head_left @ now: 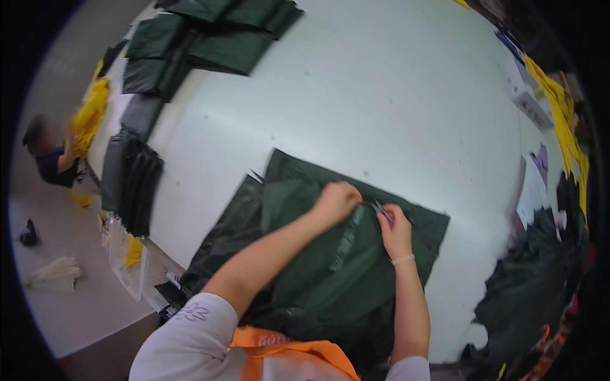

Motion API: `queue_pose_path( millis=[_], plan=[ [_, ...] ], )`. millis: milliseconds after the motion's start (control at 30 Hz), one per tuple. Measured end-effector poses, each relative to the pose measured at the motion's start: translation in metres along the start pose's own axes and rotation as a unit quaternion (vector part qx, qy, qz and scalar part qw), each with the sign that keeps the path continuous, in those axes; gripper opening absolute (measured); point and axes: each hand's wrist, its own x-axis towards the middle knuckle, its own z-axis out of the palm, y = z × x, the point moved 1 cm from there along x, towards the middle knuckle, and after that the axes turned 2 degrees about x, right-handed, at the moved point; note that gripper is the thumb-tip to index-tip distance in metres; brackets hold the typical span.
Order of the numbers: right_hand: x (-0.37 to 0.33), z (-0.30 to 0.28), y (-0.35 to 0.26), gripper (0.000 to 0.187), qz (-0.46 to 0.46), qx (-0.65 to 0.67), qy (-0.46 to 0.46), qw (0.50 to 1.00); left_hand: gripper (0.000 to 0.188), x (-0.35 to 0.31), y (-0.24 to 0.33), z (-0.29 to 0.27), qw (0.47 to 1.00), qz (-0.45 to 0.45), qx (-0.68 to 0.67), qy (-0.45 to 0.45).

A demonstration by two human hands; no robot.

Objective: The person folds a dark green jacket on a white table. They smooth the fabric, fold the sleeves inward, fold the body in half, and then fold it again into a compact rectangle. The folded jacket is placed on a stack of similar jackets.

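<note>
A dark green fabric piece (311, 254) with pale printing lies spread over the near part of the white table, on top of other dark green cloth. My left hand (338, 202) is closed on it near its upper edge, fingers bent down to the fabric. What exactly is pinched under the fingertips is hidden. Just to the right, my right hand (396, 228) grips a pair of small scissors (379, 208), with the blades pointing up and left toward my left fingertips. The blade tips lie over the cloth; whether they touch it I cannot tell.
Folded dark green stacks (232, 47) stand at the far left, with an upright row (135, 181) below them. Crumpled green cloth (527, 286) lies at the right, near a white box (527, 95) and yellow fabric (559, 114). Another person (56, 152) handles yellow cloth at left.
</note>
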Motion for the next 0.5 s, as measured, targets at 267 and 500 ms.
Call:
queue_pose_path(
  millis=[267, 500],
  plan=[
    [-0.005, -0.006, -0.004, 0.022, -0.017, -0.016, -0.026, 0.999, 0.019, 0.005, 0.009, -0.021, 0.990, -0.068, -0.061, -0.106],
    [-0.006, -0.006, -0.012, 0.021, -0.010, -0.043, -0.038, 0.998, 0.019, -0.003, -0.001, -0.014, 0.991, 0.063, 0.058, -0.101]
  ],
)
